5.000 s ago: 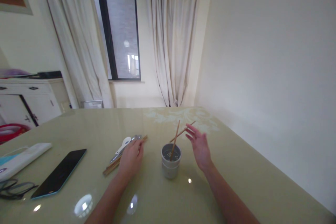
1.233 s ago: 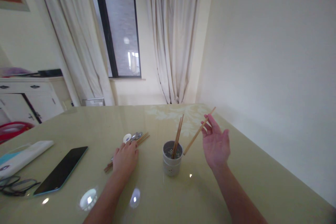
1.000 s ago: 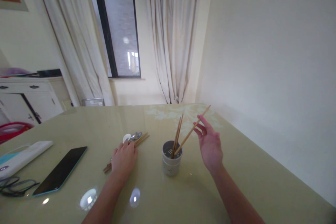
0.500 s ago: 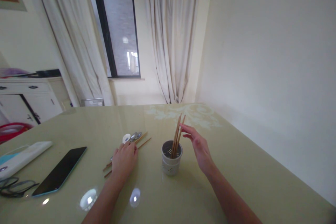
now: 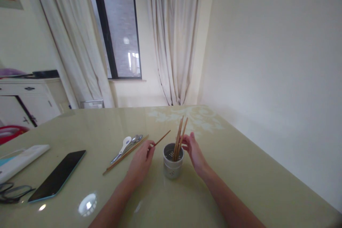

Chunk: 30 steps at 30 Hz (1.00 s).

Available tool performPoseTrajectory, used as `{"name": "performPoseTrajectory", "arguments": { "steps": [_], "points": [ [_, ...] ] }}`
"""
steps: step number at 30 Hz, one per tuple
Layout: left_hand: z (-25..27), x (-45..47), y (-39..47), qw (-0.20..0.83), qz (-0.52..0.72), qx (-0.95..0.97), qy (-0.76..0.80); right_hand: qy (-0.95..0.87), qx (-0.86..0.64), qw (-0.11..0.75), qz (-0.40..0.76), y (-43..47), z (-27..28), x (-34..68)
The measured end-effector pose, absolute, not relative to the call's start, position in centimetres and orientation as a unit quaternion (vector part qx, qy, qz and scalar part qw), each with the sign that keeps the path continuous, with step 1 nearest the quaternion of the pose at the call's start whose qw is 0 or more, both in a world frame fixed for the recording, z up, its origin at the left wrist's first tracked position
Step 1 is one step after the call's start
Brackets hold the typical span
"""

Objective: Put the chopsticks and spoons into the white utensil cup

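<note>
On the tabletop [image 5: 240, 171], just in front of the person, stands a small grey cup [image 5: 173, 164] with three chopsticks [image 5: 179, 139] leaning in it. The left hand [image 5: 141, 162] pinches one more stick [image 5: 160, 139] between thumb and fingertip, its far end angled up toward the cup and clear of the surface. The right hand [image 5: 192, 149] rests against the cup's right side, fingers curled by the leaning sticks; whether its grip has closed on one of them I cannot tell.

The cup looks light and narrow, and the sticks stand tall above its rim, so a knock from either hand could tip the lot over, more so on a top this slick. The held stick is caught near one end only, and I would judge it could swivel or slip out of that pinch. It could also catch the standing sticks and lever them out.

The cup is round and matt, with small holes in its floor and low on its wall. The sticks are thin, straight, brown wood. The tabletop is glossy, pale olive, and mirrors the lights. Left of the hand lie a long stick [image 5: 125, 154], a white spoon [image 5: 125, 144] and metal spoons [image 5: 135, 140]; farther left, a dark, flat phone [image 5: 57, 174] and glasses [image 5: 12, 192].
</note>
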<state>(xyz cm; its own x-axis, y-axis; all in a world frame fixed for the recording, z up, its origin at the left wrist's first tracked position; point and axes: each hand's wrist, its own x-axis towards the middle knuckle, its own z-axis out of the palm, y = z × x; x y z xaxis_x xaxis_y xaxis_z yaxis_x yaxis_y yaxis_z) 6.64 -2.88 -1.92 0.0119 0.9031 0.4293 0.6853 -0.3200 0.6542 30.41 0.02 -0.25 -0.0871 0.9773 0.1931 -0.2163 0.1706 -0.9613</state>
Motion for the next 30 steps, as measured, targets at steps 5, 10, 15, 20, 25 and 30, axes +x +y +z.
{"name": "performPoseTrajectory", "arguments": {
  "steps": [5, 10, 15, 20, 25, 30],
  "points": [
    [-1.4, 7.8, -3.6, 0.188, 0.423, 0.741, 0.487, -0.518, -0.337, 0.506, 0.602, -0.8, -0.5, 29.5],
    [-0.9, 8.0, -3.9, 0.203, 0.39, 0.757, 0.482, -0.499, -0.312, 0.517, 0.622, -0.7, -0.4, 29.4],
    [-1.1, 6.3, -3.1, 0.077, 0.349, 0.734, 0.577, -0.481, -0.298, 0.65, 0.506, 0.3, 0.9, 31.4],
    [-1.2, 3.7, -2.9, -0.088, 0.156, 0.666, 0.724, -0.43, -0.269, 0.755, 0.416, 1.0, 2.9, 35.2],
    [-1.2, 3.0, -3.3, -0.106, 0.055, 0.649, 0.752, -0.389, -0.24, 0.804, 0.38, 0.7, 4.1, 37.2],
    [-0.6, 3.3, -3.5, -0.092, 0.037, 0.644, 0.758, -0.38, -0.224, 0.814, 0.377, 0.2, 4.7, 37.3]
  ]
}}
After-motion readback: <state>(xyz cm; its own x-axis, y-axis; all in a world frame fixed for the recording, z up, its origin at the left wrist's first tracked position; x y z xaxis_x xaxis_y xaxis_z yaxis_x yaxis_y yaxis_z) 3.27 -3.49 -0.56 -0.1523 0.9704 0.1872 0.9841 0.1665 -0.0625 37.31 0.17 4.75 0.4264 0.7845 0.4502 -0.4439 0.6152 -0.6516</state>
